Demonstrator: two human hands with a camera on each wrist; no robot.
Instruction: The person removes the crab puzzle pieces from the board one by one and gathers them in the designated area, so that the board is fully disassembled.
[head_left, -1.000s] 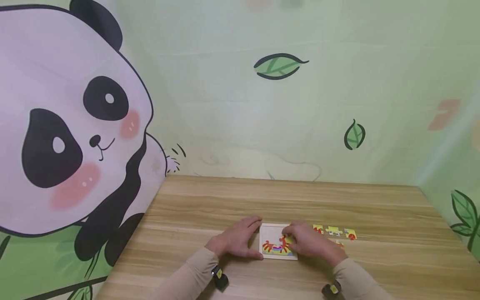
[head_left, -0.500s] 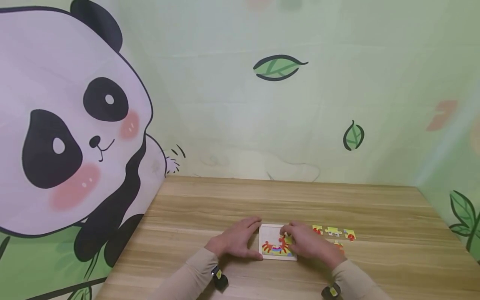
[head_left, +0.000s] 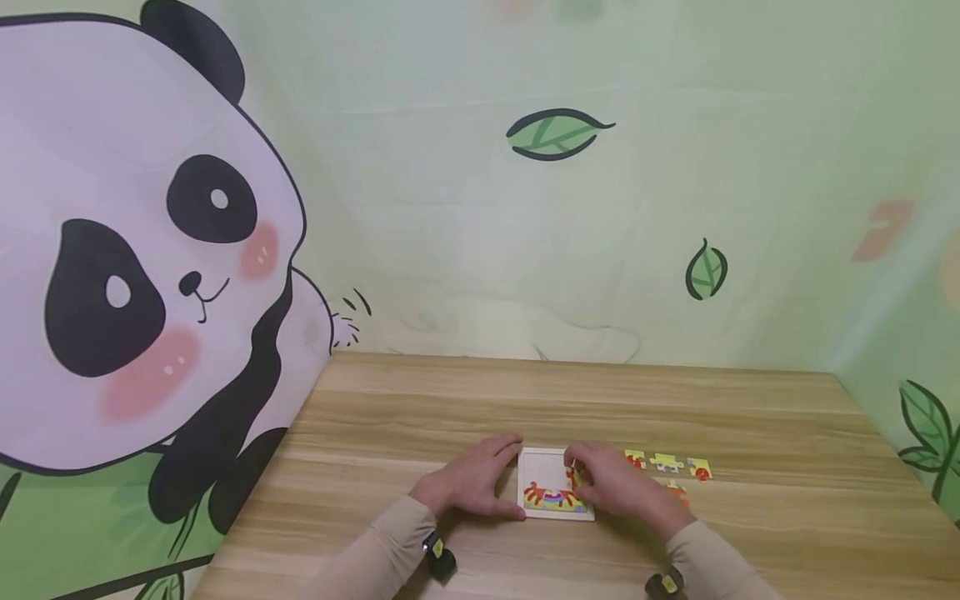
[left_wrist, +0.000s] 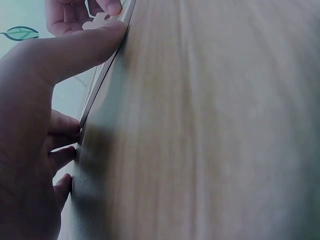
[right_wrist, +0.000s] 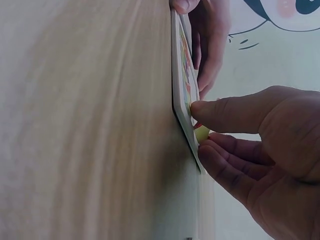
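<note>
A square puzzle frame [head_left: 557,514] with a pale rim lies on the table; colourful joined pieces [head_left: 553,497] line its near side, with bare board behind them. My left hand [head_left: 478,475] holds the frame's left side, thumb at the near corner and fingers toward the far corner. At the frame's right side my right hand [head_left: 611,479] pinches a puzzle piece [right_wrist: 202,133] between thumb and fingers. Yellow shows on this piece in the right wrist view, and it stands tilted over the board. Much of it is hidden by my fingers.
Several loose yellow and red puzzle pieces [head_left: 667,462] lie on the wooden table [head_left: 420,400] to the right of the frame, partly behind my right hand. A panda-printed backdrop [head_left: 465,208] rises behind the table.
My right hand has shifted the pinched piece slightly to the right and tilted it up, baring more pale board. My left hand has stayed at the frame's left side.
</note>
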